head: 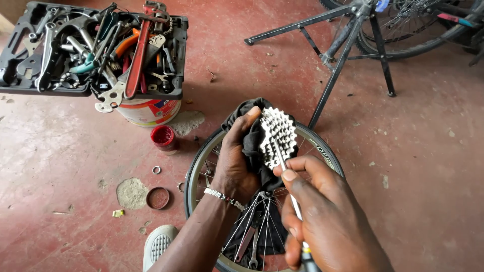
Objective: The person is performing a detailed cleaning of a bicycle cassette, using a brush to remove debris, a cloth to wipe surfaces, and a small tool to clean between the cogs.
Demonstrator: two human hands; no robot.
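Observation:
My left hand grips a silver bicycle cassette wrapped from behind in a black rag. It wears a beaded bracelet at the wrist. My right hand holds a thin white-shafted tool whose tip pokes between the sprocket teeth. Both hands hover over a spoked bicycle wheel lying flat on the red floor. A couple of small wrenches lie among the spokes.
A black tray of assorted hand tools rests on a white bucket at the upper left. A red jar and its lid sit on the floor. A bike stand and a bicycle are at the back right. My shoe is lower left.

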